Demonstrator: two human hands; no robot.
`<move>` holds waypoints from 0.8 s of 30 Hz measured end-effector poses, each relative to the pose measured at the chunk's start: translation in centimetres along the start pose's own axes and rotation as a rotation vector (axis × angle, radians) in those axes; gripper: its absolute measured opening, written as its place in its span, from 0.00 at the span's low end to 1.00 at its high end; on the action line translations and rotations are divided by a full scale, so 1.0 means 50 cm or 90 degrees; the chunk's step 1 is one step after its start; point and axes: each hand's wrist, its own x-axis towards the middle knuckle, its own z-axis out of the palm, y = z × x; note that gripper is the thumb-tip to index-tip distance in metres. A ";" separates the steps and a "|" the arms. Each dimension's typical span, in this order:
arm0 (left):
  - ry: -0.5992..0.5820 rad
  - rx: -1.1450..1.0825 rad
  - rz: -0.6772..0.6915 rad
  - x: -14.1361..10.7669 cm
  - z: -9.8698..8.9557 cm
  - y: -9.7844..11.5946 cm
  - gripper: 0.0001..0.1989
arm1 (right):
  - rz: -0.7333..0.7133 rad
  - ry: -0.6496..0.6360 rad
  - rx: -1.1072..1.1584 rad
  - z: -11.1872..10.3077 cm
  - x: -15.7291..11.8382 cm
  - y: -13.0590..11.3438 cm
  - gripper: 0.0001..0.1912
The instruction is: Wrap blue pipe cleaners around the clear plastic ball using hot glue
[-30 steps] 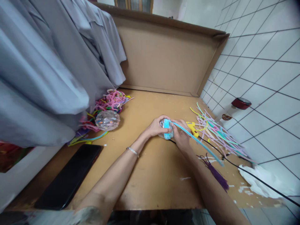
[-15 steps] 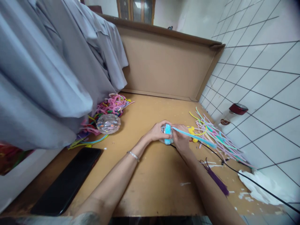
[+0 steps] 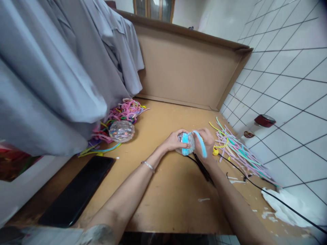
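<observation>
My left hand (image 3: 176, 140) is closed round the side of a small clear round container (image 3: 180, 149). A light-blue pipe cleaner (image 3: 185, 141) is wound in rows round it. The strip's loose part arches up and bends down in front of my right hand (image 3: 206, 141). That hand is closed at the container's right side, seemingly pinching the strip; its fingertips are partly hidden. Below its wrist shows a slender dark thing (image 3: 203, 169), its kind unclear. A yellow piece (image 3: 216, 150) on a black cord is just right of the hand.
A faceted clear ball (image 3: 122, 131) and tangled coloured pipe cleaners (image 3: 127, 109) lie at the left, by a grey cloth (image 3: 76, 68). A black phone (image 3: 79, 190) is nearer. Straight pipe cleaners (image 3: 237, 153), white tissue (image 3: 286, 206) and a red-lidded jar (image 3: 265, 120) are right. Cardboard (image 3: 181, 64) stands behind.
The strip's loose part stretched out to the right; now it curves down over my right hand. That hand has turned and risen slightly. My right forearm has moved over the purple tassel, hiding it.
</observation>
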 end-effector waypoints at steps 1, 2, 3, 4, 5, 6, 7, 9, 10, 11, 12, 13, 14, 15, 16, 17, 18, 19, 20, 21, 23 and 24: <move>0.006 -0.009 -0.006 0.000 0.000 0.000 0.29 | 0.002 0.027 0.017 -0.004 0.008 -0.008 0.08; 0.011 -0.016 -0.011 0.000 -0.001 -0.001 0.29 | -0.002 0.047 0.025 -0.007 0.014 -0.016 0.07; 0.015 -0.021 -0.012 0.001 -0.001 -0.001 0.29 | -0.002 0.053 0.035 -0.008 0.019 -0.024 0.07; 0.020 -0.025 -0.008 0.001 -0.002 -0.002 0.28 | -0.001 0.053 0.044 -0.009 0.023 -0.030 0.07; 0.024 -0.029 -0.003 0.001 -0.003 -0.003 0.28 | 0.005 0.044 0.054 -0.008 0.025 -0.035 0.06; 0.030 -0.033 0.002 0.001 -0.004 -0.005 0.28 | 0.015 0.032 0.064 -0.006 0.026 -0.038 0.06; 0.035 -0.038 0.004 0.001 -0.005 -0.006 0.27 | 0.026 0.018 0.073 -0.003 0.025 -0.039 0.06; 0.044 -0.049 -0.001 0.001 -0.006 -0.009 0.27 | 0.044 -0.005 0.083 0.005 0.020 -0.034 0.05; 0.047 -0.056 -0.006 0.001 -0.007 -0.011 0.27 | 0.049 -0.010 0.081 0.008 0.016 -0.026 0.06; 0.049 -0.063 -0.009 0.001 -0.007 -0.012 0.27 | 0.052 -0.008 0.075 0.010 0.010 -0.016 0.07; 0.053 -0.069 -0.012 0.002 -0.007 -0.014 0.27 | 0.063 -0.001 0.062 0.011 0.003 -0.003 0.08; 0.056 -0.072 -0.009 0.003 -0.007 -0.016 0.28 | 0.078 0.018 0.041 0.010 -0.004 0.013 0.09; 0.064 -0.072 -0.007 0.003 -0.007 -0.017 0.27 | 0.100 0.027 0.015 0.006 -0.013 0.030 0.10; 0.069 -0.069 -0.007 0.004 -0.007 -0.019 0.27 | 0.129 0.042 -0.018 0.000 -0.022 0.048 0.11; 0.071 -0.066 -0.009 0.005 -0.007 -0.020 0.27 | 0.161 0.057 -0.068 -0.008 -0.032 0.067 0.12; 0.071 -0.064 -0.012 0.005 -0.007 -0.022 0.27 | 0.191 0.056 -0.133 -0.017 -0.041 0.083 0.13; 0.068 -0.064 -0.015 0.005 -0.008 -0.023 0.28 | 0.216 0.043 -0.203 -0.026 -0.050 0.098 0.14; 0.066 -0.066 -0.017 0.006 -0.009 -0.025 0.28 | 0.238 0.009 -0.278 -0.034 -0.057 0.109 0.15; 0.065 -0.068 -0.016 0.006 -0.009 -0.026 0.28 | 0.264 -0.027 -0.359 -0.041 -0.062 0.116 0.16; 0.066 -0.072 -0.014 0.005 -0.010 -0.028 0.28 | 0.291 -0.067 -0.437 -0.046 -0.066 0.119 0.17; 0.069 -0.081 -0.011 0.004 -0.011 -0.030 0.27 | 0.337 -0.166 -0.556 -0.051 -0.069 0.118 0.22; 0.072 -0.085 -0.011 0.004 -0.011 -0.030 0.27 | 0.359 -0.212 -0.592 -0.052 -0.068 0.116 0.25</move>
